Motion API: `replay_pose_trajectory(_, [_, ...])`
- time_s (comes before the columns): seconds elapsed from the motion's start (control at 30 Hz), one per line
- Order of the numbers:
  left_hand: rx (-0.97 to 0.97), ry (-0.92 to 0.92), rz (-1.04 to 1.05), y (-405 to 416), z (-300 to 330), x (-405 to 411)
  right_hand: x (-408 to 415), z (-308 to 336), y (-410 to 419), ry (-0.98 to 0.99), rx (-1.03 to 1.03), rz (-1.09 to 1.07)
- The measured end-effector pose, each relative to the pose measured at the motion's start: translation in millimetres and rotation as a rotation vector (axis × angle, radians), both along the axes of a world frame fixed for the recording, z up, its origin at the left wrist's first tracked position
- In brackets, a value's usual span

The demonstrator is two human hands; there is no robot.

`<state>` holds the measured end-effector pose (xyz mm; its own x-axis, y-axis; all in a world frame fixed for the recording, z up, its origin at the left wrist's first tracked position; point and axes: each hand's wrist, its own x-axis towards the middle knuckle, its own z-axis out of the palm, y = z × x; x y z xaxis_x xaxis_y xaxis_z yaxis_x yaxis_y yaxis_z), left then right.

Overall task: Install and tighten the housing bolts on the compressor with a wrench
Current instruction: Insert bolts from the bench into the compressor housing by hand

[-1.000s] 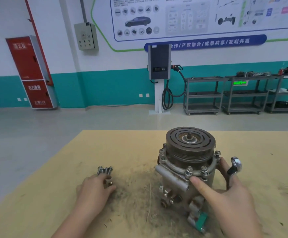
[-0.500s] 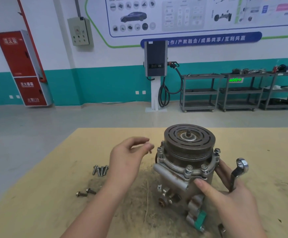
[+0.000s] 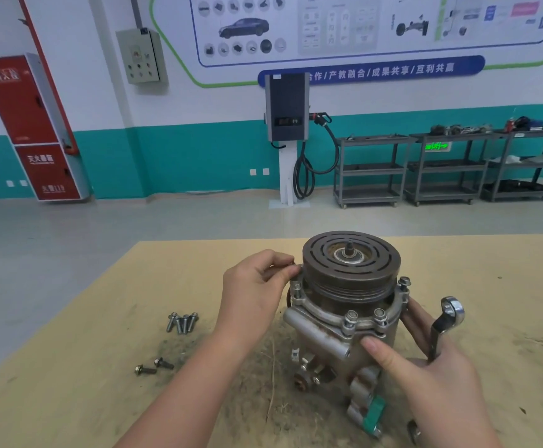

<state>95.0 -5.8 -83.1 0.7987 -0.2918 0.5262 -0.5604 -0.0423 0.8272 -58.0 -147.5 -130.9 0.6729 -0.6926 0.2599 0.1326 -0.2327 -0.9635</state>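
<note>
Two hands are in view, both at the compressor (image 3: 344, 318), which stands upright on the near centre of the table (image 3: 69, 367), pulley face up.

Left hand (image 3: 257, 292): fingers curled, thumb and fingertips pinched together at the left rim of the housing flange, beside the pulley. Whatever is pinched is hidden behind the fingertips; a bolt cannot be confirmed.

Right hand (image 3: 431, 373): wrapped round the right side of the compressor body, thumb pressed on the near face just below the flange, fingers reaching round the far side and largely hidden. The same hand holds a wrench (image 3: 444, 324) against the palm; its ring end stands up clear of the hand to the right of the housing, and its lower end is covered by the hand and cut off near the bottom edge.

Flange: three seated bolts (image 3: 351, 320) show at the near and right rim; the far rim is hidden by the pulley.

Loose bolts (image 3: 182, 322): a cluster of four lies on the table well left of the compressor, and two more lie apart from it, nearer. Dirt is scattered on the table round the compressor base.

Far background: metal carts (image 3: 370, 169) against the teal wall, and a red cabinet (image 3: 30, 127) far left.
</note>
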Motion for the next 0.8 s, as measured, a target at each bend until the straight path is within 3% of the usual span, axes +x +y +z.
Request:
replay_pose_trajectory(0.13, [0.208,-0.223,-0.024,12,-3,2,-1,1,-1,-0.004,0.021,0.02])
replay_pose_trajectory(0.3, [0.449,-0.206,-0.041,45,-20,-1,-2,2,2,-0.03,0.039,0.018])
replay_pose_trajectory(0.4, [0.452,0.021,0.398,84,-43,10,-1,1,2,-0.042,0.044,0.009])
replay_pose_trajectory(0.47, [0.741,0.178,0.634,112,-53,19,-1,1,3,-0.059,0.049,0.036])
replay_pose_trajectory(0.53, [0.96,0.245,0.687,129,-63,23,-2,3,2,-0.073,0.062,0.073])
replay_pose_trajectory(0.73, [1.025,0.193,0.685,127,-68,26,-3,2,-2,-0.1,0.095,0.077])
replay_pose_trajectory(0.8, [0.842,0.135,0.666,122,-62,21,-3,3,-1,-0.1,0.097,0.078])
